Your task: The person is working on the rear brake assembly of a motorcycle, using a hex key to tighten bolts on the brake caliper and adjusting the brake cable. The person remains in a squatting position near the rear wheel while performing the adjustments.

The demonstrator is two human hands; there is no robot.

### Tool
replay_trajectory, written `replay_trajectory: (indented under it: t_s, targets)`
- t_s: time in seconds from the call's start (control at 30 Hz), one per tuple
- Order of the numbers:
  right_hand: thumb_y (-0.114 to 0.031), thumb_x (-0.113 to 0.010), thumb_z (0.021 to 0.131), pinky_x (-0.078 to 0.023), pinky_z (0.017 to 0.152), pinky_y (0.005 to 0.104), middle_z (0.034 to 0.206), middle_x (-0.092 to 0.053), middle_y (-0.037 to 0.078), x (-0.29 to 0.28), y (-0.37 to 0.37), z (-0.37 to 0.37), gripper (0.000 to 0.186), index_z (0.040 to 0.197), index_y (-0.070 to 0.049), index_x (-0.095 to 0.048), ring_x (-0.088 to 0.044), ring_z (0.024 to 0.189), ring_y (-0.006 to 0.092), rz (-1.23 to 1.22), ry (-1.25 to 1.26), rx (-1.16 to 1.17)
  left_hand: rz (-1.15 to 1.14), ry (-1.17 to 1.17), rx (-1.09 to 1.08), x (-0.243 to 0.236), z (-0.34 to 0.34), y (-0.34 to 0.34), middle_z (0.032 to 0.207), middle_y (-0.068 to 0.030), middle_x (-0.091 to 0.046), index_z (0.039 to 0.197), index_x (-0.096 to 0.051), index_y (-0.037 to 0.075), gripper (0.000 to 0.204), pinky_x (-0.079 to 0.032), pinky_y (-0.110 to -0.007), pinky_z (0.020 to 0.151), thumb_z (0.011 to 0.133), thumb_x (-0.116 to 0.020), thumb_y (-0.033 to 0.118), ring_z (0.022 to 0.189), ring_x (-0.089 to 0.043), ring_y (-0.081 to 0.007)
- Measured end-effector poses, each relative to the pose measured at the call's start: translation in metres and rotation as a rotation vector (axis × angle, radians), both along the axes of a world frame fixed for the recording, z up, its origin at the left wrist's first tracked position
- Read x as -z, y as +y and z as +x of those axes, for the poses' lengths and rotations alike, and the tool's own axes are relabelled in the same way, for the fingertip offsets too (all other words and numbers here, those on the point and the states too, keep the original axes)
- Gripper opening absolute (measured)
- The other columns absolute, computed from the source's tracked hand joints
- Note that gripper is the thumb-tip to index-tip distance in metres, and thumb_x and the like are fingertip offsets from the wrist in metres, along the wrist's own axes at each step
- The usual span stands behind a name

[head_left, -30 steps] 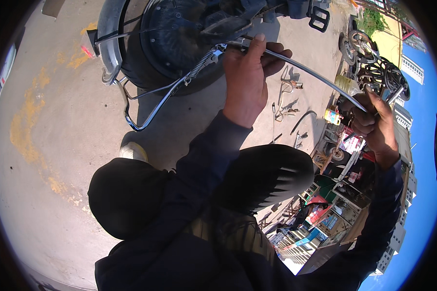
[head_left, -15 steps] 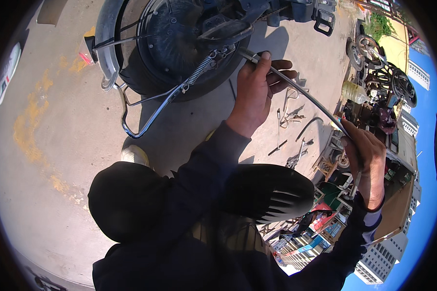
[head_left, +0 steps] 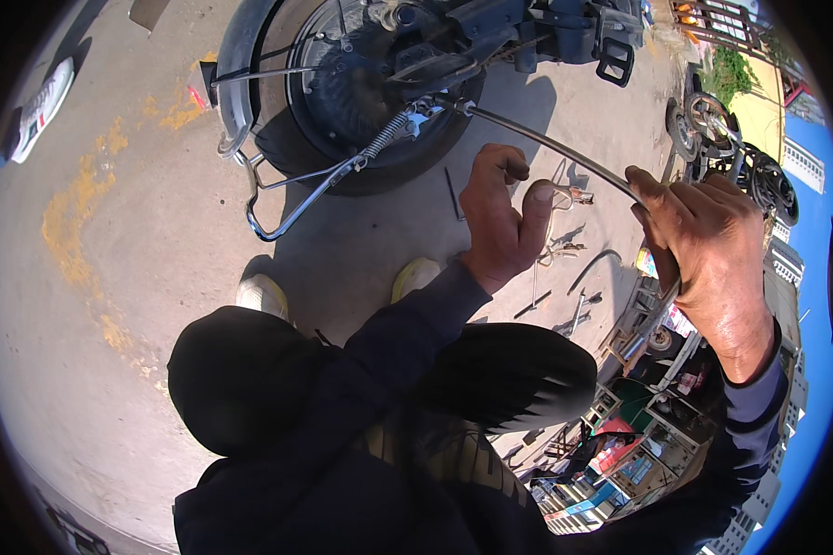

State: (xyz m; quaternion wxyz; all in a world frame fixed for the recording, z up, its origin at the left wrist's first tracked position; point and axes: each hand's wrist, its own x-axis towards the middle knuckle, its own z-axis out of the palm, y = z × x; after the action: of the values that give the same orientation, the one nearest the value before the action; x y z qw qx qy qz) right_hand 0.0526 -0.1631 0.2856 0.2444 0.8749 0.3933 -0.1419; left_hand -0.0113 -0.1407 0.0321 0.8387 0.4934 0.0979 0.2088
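Observation:
My right hand point(head_left: 708, 245) is wrapped around the bent end of a long L-shaped socket wrench point(head_left: 565, 148). The wrench's far tip meets a bolt area by the spring point(head_left: 382, 139) of a chrome stand point(head_left: 287, 217), beside the motorbike's wheel point(head_left: 278, 120). Whether the socket sits fully on a bolt is too small to tell. Below the wrench shaft, my left hand point(head_left: 504, 222) is off it, fingers curled and thumb apart, holding nothing.
Several loose tools and metal parts point(head_left: 565, 245) lie on the concrete right of my left hand. A thin dark rod point(head_left: 454, 194) lies near the tyre. Other motorbikes point(head_left: 713, 129) stand at far right. Another person's shoe point(head_left: 44, 111) shows at far left.
My left hand has let go of the wrench near its tip and dropped below the shaft. My right hand, still gripping, has shifted slightly right.

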Motion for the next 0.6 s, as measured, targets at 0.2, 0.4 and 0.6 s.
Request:
replay_trajectory:
  t_s: [0.2, 0.4, 0.6]
  targets:
    - [-0.001, -0.071, 0.065, -0.052, 0.066, 0.0332, 0.077, -0.06, 0.006, -0.002, -0.017, 0.007, 0.022, 0.087, -0.006, -0.072, -0.06, 0.07, 0.0237, 0.166, 0.135, 0.0, 0.317, -0.585, -0.117, -0.102, 0.039, 0.018, 0.146, -0.0244, -0.05, 0.139, -0.049, 0.007, 0.103, -0.025, -0.058, 0.117, 0.073, -0.065, 0.084, 0.139, -0.044, -0.0444]
    - [-0.002, -0.075, 0.063, -0.051, 0.077, 0.0308, 0.09, -0.065, 0.003, -0.007, -0.047, -0.009, 0.023, 0.084, -0.005, -0.067, -0.064, 0.087, 0.018, 0.579, 0.411, 0.505, 0.08, -0.737, -0.166, -0.116, 0.058, 0.006, 0.111, -0.0182, -0.064, 0.106, -0.068, 0.002, 0.057, -0.059, -0.044, 0.068, 0.064, -0.076, 0.04, 0.089, -0.07, -0.0355]
    - [-0.011, -0.082, 0.061, -0.051, 0.082, 0.0292, 0.095, -0.065, 0.007, -0.014, -0.064, -0.026, 0.046, 0.102, -0.003, -0.063, -0.064, 0.091, 0.0168, 0.425, 0.18, 0.683, 0.049, -0.642, 0.156, -0.129, 0.065, 0.016, 0.081, -0.0156, -0.065, 0.086, -0.067, 0.003, 0.034, -0.05, -0.043, 0.052, 0.064, -0.072, 0.028, 0.066, -0.065, -0.0332]
